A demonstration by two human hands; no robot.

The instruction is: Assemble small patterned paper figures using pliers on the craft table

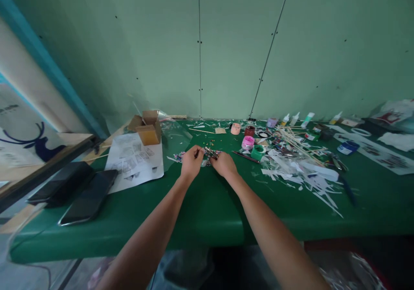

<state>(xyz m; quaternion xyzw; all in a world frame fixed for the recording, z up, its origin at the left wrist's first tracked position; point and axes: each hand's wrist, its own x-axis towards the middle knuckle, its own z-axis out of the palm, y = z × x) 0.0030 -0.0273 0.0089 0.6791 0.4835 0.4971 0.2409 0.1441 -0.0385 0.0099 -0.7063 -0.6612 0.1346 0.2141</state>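
Metallic item [211, 152], small, one: mid green table [207, 212], between my hands. Probably light, stiff, slick; best gripped at its right end. Right hand [224, 164]: fingers curled on that end. Left hand [191, 161]: fingertips pinched together, on what I cannot tell.

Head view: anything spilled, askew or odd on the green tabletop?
Yes: white paper scraps lie strewn right of the right hand, uncontained, some strips trailing toward the front edge. Thin sticks lie scattered at angles among the clutter. No paint spill that I can make out.
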